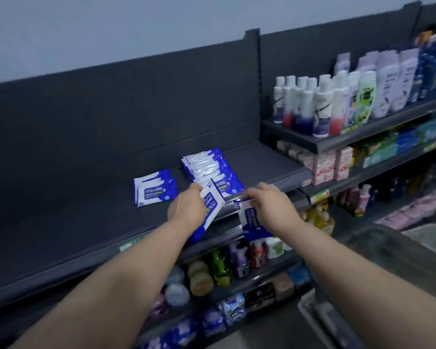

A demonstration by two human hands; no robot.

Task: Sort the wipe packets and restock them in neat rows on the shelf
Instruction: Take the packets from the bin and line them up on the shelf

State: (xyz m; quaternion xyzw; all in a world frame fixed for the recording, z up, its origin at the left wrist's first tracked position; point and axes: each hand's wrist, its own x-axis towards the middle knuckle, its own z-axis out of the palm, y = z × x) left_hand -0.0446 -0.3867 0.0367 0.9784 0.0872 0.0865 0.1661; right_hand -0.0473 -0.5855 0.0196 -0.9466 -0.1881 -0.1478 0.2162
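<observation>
Dim bluish light, soft blur, wide-angle bending at edges.

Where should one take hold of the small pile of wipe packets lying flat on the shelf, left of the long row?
Probably at its near edge, coming from the open front of the shelf. The small pile lies flat, the back panel stands behind it, and the long row is close on its right; so thumb on top, fingers slid under.

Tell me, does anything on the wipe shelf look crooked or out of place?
Slightly. The small stack of packets lies loosely fanned, apart from the long row on the dark shelf, so it looks untidy. Nothing seems spilled or torn.
</observation>
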